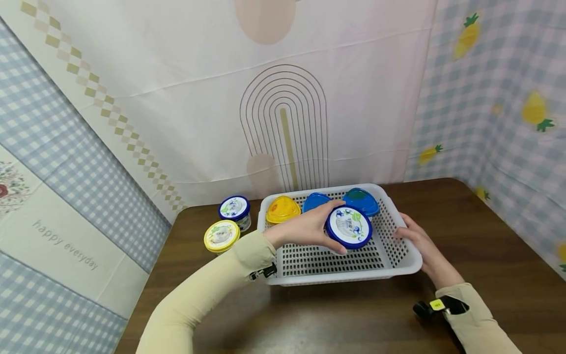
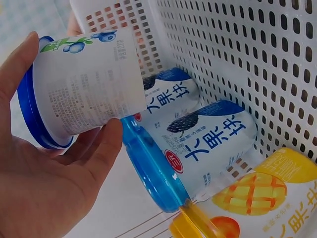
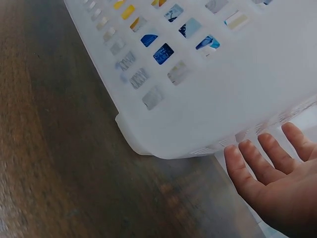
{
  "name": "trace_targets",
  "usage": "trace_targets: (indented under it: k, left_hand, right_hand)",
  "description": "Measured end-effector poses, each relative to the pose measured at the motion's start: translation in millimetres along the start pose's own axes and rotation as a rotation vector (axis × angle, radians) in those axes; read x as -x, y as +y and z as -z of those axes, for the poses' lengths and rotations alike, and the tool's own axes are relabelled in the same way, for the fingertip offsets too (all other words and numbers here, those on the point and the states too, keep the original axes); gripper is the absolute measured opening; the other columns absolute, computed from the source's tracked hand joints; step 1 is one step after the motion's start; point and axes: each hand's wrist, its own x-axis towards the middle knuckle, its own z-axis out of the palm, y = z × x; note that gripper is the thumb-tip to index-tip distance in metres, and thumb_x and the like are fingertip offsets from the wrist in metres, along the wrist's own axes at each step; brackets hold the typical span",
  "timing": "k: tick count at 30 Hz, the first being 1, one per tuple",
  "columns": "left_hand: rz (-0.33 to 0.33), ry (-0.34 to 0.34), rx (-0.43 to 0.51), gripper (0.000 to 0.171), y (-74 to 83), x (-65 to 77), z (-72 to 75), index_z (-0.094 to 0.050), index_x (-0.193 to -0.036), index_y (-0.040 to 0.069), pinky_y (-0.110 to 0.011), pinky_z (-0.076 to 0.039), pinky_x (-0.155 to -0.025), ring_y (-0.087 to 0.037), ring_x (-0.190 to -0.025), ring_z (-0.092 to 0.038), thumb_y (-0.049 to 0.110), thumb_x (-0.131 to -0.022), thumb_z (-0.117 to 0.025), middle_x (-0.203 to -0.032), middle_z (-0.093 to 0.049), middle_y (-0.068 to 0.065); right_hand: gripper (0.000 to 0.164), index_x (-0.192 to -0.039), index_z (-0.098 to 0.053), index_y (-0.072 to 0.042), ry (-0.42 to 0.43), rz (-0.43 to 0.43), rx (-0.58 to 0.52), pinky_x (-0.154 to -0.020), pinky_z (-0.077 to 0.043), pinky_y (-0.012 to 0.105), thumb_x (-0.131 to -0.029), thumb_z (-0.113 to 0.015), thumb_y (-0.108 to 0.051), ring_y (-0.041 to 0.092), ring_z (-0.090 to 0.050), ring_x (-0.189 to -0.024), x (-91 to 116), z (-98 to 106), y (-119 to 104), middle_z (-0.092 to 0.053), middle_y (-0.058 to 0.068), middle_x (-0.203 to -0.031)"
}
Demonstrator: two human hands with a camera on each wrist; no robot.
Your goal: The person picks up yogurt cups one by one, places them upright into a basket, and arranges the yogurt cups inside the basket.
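Observation:
My left hand (image 1: 309,227) grips a white yogurt cup (image 2: 89,82) with a blue lid and blueberry print, thumb on one side and fingers on the other. In the head view it hangs over the front right half of a white plastic basket (image 1: 336,278), its lid facing up. The right hand (image 1: 420,243) holds the basket's right end, thumb over the rim; in the right wrist view its other fingers (image 3: 270,153) lie along the outside. Along the basket's back wall lie two blue-lidded cups (image 2: 213,141) and one yellow-lidded mango cup (image 2: 257,198), tipped on their sides.
Left of the basket, a blue-lidded cup (image 1: 234,208) and a yellow-lidded cup (image 1: 222,235) stand on the brown wooden table (image 1: 336,319). A patterned cloth (image 1: 199,123) hangs behind the table, and checked cloth hangs at both sides.

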Motion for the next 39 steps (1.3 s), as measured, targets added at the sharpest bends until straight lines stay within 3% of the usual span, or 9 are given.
trace_targets:
  k: [5,10,19,29,39]
  left_hand:
    - [-0.026,-0.035,-0.019,0.113,-3.3,-8.1,-3.0,-0.020,-0.160,0.016,-0.035,-0.040,-0.110,-0.014,-0.128,-0.046,0.051,-0.076,-0.086,-0.151,-0.043,-0.002]
    - [-0.015,-0.101,0.027,0.114,-7.7,-14.9,-10.7,-0.018,-0.161,0.019,-0.035,-0.038,-0.111,-0.013,-0.130,-0.044,0.049,-0.076,-0.086,-0.153,-0.041,0.000]
    - [-0.033,-0.195,0.088,0.110,-9.3,-26.8,-23.5,-0.019,-0.160,0.021,-0.034,-0.036,-0.113,-0.012,-0.133,-0.042,0.044,-0.077,-0.087,-0.154,-0.038,0.003]
    - [-0.069,-0.234,0.141,0.105,-7.2,-36.7,-32.8,-0.020,-0.160,0.022,-0.033,-0.035,-0.113,-0.010,-0.133,-0.041,0.038,-0.080,-0.086,-0.154,-0.037,0.004]
    - [-0.028,-0.225,0.136,0.105,-8.9,-47.4,-42.5,-0.020,-0.160,0.026,-0.036,-0.036,-0.113,-0.011,-0.131,-0.043,0.041,-0.080,-0.085,-0.152,-0.040,0.005]
  right_hand:
    - [0.068,-0.159,-0.016,-0.013,0.008,0.001,-0.006,-0.085,-0.054,0.040,-0.099,-0.047,-0.004,0.017,-0.060,-0.108,0,-1,1,-0.041,0.014,-0.140]
    - [0.069,-0.159,-0.017,-0.014,0.012,0.000,0.000,-0.085,-0.054,0.041,-0.098,-0.047,-0.005,0.018,-0.060,-0.109,1,-1,3,-0.045,0.010,-0.136]
    - [0.070,-0.160,-0.015,-0.014,0.028,-0.017,0.001,-0.084,-0.054,0.039,-0.098,-0.046,-0.004,0.014,-0.059,-0.105,2,-2,1,-0.030,0.022,-0.149]
    - [0.071,-0.160,-0.013,-0.013,0.026,-0.028,0.015,-0.084,-0.052,0.040,-0.097,-0.046,-0.006,0.014,-0.057,-0.104,2,-6,-1,-0.028,0.026,-0.149]
    - [0.072,-0.161,-0.012,-0.012,0.040,-0.043,0.022,-0.084,-0.051,0.040,-0.097,-0.046,-0.007,0.015,-0.055,-0.104,3,-5,-4,-0.027,0.025,-0.150]
